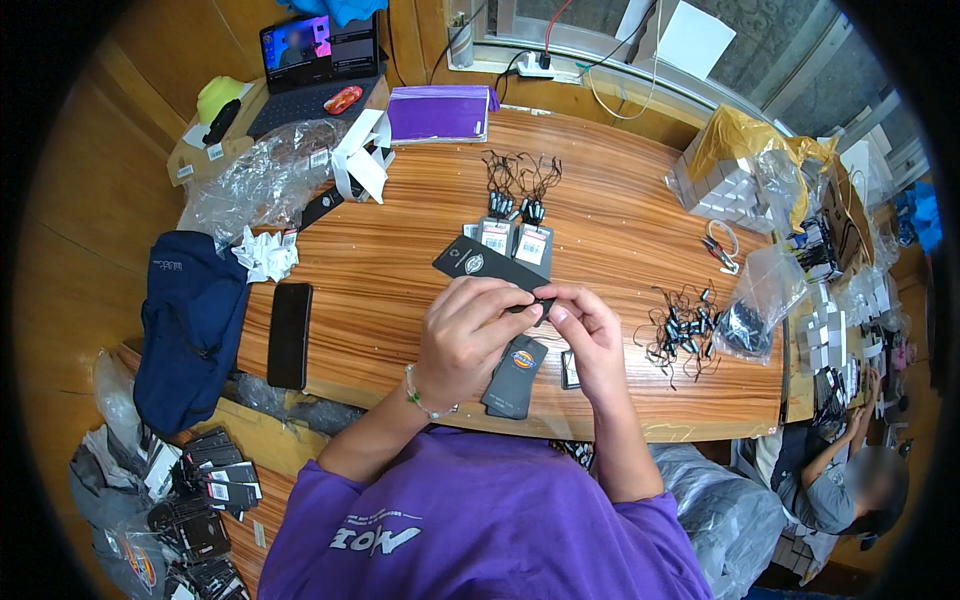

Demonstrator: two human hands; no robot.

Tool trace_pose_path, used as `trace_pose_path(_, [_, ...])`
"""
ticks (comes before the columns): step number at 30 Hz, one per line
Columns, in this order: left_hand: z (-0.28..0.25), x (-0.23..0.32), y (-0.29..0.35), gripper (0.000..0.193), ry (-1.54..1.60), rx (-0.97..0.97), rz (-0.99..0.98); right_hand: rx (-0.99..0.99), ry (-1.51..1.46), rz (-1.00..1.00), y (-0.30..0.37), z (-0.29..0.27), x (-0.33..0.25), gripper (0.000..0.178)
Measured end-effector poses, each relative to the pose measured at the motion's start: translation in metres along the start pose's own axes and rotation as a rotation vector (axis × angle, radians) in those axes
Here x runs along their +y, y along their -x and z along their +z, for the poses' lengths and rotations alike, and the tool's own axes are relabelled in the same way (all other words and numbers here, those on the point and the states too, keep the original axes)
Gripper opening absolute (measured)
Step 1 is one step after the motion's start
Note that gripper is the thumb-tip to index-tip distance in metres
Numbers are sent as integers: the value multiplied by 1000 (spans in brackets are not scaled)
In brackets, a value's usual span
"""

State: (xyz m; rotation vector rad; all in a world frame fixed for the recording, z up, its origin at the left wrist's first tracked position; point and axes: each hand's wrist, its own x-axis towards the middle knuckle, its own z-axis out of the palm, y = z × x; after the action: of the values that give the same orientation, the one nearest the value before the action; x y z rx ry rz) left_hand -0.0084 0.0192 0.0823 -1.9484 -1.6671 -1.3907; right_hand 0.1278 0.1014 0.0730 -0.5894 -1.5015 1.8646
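Observation:
A long black hang tag slants away from my fingertips, its near right end pinched between both hands. My left hand, with a beaded bracelet at the wrist, is closed at that end with thumb and forefinger. My right hand pinches the same end from the other side; the exact grip point is partly hidden. Just beyond lie two bundles of grey tags with white stickers and black strings. Dark grey tags lie below my hands. A loose pile of black tag strings is at the right.
A black phone and navy bag sit at left, crumpled paper beside them. Behind are a laptop and purple notebook. Snips, a plastic bag and boxes stand right. Another person sits at lower right.

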Motion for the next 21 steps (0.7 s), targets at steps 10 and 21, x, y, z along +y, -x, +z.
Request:
trace_pose_path(10, [8,-10,8,16,339,-34,-241,120,-425,-365,-24,-6,-15,8])
trace_pose_path(21, [25,-10,18,14,640,-51,-415,-160,-882,-213,-32,18,-33,8])
